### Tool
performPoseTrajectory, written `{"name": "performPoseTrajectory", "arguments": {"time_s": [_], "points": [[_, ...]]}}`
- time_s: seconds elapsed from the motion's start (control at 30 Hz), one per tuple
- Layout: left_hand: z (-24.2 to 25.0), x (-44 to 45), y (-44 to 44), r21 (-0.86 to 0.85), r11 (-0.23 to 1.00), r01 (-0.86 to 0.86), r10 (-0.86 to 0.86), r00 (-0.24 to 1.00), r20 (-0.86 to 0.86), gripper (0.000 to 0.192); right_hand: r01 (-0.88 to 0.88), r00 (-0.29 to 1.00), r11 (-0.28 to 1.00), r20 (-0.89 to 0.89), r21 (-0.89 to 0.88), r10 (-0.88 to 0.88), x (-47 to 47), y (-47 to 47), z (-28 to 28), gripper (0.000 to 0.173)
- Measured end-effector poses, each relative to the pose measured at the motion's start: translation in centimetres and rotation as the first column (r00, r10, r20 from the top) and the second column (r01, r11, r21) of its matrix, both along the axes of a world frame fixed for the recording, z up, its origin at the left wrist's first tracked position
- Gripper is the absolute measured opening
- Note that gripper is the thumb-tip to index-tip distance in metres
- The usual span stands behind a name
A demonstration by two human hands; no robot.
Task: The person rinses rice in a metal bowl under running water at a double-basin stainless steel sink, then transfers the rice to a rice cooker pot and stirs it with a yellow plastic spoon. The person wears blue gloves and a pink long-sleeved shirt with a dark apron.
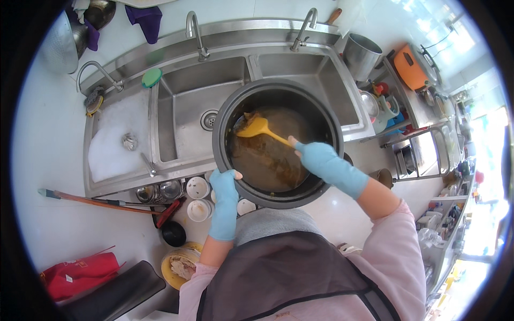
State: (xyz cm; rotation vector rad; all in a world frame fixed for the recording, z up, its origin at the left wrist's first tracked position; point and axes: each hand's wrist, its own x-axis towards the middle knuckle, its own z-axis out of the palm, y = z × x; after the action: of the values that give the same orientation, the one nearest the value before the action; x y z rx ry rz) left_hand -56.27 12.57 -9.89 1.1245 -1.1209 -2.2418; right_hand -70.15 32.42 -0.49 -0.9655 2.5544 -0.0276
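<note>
A large dark round pot (277,202) is tilted over the front edge of the steel sinks. Brown liquid (281,160) with darker scraps covers its bottom. My left hand (225,200), in a light blue fingerless glove, grips the pot's rim at the lower left. My right hand (327,160), gloved the same way, holds the handle of a yellow spatula (255,130). The spatula's blade lies at the pot's left inner side, against some brown food residue (243,120).
Behind the pot are the middle sink basin (192,100) and the right basin (297,68); the left basin holds white suds (108,148). Green scrubber (151,78) on the divider. White containers (198,210) and a yellow bucket (166,269) stand on the floor. Orange cooker (409,66) at right.
</note>
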Motion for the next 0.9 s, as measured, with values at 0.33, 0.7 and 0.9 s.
{"name": "performPoseTrajectory", "arguments": {"time_s": [0.33, 0.7, 0.9], "points": [[-0.8, 0.1, -0.2, -0.005, 1.000, 0.022, -0.022, 1.000, -0.005, 0.025, 0.190, 0.981, 0.955, 0.004, 0.227, -0.196, -0.7, 5.5, 6.2, 0.038], [-0.6, 0.4, -0.4, -0.002, 0.998, 0.067, -0.067, 0.997, 0.049, 0.025, -0.122, 0.983, 0.940, -0.091, 0.318, 0.158, -4.3, 0.8, 3.9, 0.039], [-0.3, 0.4, -0.5, -0.029, 0.995, 0.095, -0.094, 0.995, 0.032, 0.022, -0.138, 0.987, 0.930, -0.027, 0.341, 0.157, -5.5, -3.5, 2.8, 0.031]]}}
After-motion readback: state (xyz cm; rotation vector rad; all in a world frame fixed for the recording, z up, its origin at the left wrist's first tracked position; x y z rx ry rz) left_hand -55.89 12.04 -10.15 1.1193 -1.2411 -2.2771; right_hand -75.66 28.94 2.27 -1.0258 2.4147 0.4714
